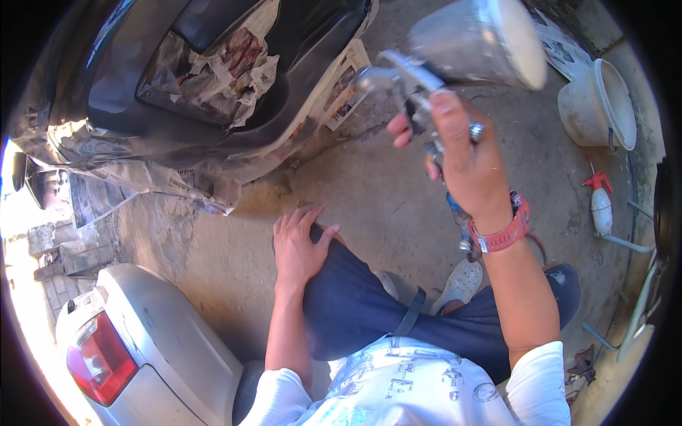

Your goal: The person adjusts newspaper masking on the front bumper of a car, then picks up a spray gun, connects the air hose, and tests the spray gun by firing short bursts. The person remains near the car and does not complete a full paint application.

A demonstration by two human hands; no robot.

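My right hand (pixel 465 153), with a red watch on its wrist, is wrapped round the handle of a metal spray gun (pixel 415 82). A large greyish cup (pixel 472 42) with a pale lid appears to sit on the gun, tilted and slightly blurred. The gun's nose points left, toward a glossy black car body panel (pixel 121 106), with floor between them. Crumpled newspaper (pixel 227 71) fills an opening in that panel, and more paper lines its lower edge. My left hand (pixel 298 245) lies on my left knee with its fingers spread, holding nothing.
At the right stand a whitish bucket (pixel 586 106) and a spray bottle (pixel 602 209) with a red top, near a wall. A silver car corner with a red tail light (pixel 103 358) is at the lower left. Bricks (pixel 74 255) lie by the left edge.
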